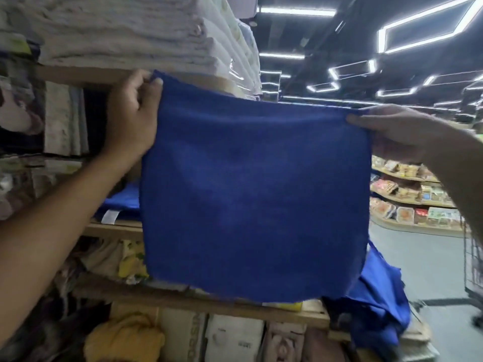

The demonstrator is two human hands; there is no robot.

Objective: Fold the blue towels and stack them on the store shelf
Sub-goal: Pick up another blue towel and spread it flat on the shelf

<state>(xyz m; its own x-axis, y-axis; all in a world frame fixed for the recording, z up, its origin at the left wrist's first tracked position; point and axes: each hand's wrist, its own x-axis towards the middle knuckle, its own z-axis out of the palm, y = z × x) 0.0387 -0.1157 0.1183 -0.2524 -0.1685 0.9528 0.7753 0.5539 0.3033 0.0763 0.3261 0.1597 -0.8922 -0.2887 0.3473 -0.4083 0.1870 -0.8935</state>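
Left hand (133, 113) grip pinches top left corner of blue towel (253, 194); right hand (392, 131) grip pinches top right corner. Towel hangs flat in air, before wooden shelf (235, 310). Crumpled blue towels (379, 296) lie on shelf, lower right. White towel stack (130, 30) above.

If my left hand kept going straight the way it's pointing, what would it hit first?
Likely the wooden shelf edge under the white towel stack, just beyond your left hand; depth is unclear.
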